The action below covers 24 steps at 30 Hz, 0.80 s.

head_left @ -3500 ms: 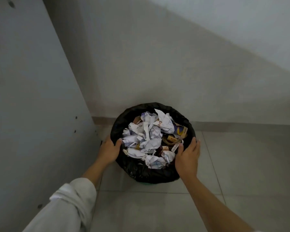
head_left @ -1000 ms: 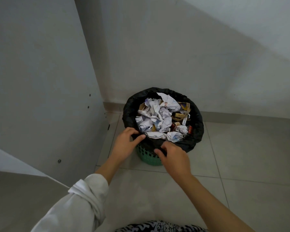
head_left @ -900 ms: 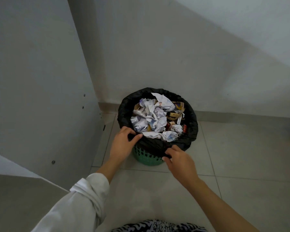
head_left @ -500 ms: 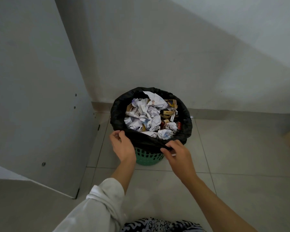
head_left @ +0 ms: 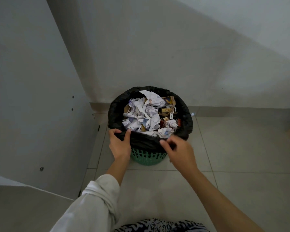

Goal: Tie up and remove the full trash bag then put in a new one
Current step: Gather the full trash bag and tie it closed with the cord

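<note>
One trash bag, one bin, and two hands are in view. The trash bag is black and glossy. It lines the bin just above the middle of the frame, where the tiled floor meets the wall. Its mouth is open and its hem is folded outward over the bin's rim in wrinkled folds. It is filled to the top with crumpled white paper, along with a few brown and dark red cartons toward its right side. The bin is green plastic with a slotted wall. Only its lower near side shows beneath the bag's overhang.

The left hand is at the near left of the rim. Its thumb and fingers are closed on a fold of the bag's hem, which is raised off the bin there. The right hand is at the near right of the rim with its fingers curled at the hem. It is motion-blurred, so it only appears to be pinching the plastic.

The left arm wears one pale sleeve, bunched below the wrist, and the right forearm is bare. A grey panel fills the left of the frame, with three small screw heads plainly showing on it. A strip of black-and-white patterned cloth sits at the bottom edge.
</note>
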Motion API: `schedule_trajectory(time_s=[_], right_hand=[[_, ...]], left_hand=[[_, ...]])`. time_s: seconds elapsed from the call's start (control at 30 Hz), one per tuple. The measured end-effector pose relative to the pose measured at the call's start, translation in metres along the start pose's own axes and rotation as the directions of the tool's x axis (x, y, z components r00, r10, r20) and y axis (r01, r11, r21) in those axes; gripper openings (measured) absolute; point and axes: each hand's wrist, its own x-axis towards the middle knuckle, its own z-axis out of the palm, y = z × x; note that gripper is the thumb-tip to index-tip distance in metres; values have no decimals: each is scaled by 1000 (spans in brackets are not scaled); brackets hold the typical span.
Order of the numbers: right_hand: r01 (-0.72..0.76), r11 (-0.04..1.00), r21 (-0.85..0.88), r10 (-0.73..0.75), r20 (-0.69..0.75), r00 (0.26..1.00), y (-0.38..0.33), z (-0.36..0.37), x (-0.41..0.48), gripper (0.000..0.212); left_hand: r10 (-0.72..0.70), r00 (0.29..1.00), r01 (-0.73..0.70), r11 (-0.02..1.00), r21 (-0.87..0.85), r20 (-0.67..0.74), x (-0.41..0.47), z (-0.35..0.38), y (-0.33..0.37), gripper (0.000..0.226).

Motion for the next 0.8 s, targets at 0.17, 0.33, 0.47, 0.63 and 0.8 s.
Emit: schedule_trajectory(time_s=[0.17,0.33,0.47,0.63,0.8], right_hand=[[-176,979,103,191,-166,967,37,3,-29,32],[-534,785,314,485,225,845,36,1,-19,37],[-541,430,722,658,160,736,24,-14,-8,32],[-325,-254,911,754,397,523,12,0,4,12],[-424,-557,714,537,699,472,12,-12,16,16]], left_hand=[[14,1000,-15,1000,-16,-27,-2,6,0,26],[-4,997,3,1000,-17,-71,-2,9,3,24],[-17,996,16,1000,-16,-90,-3,12,5,22],[-2,995,1,1000,-15,-97,-4,17,3,23],[-9,995,9,1000,-4,-103,4,12,3,23]])
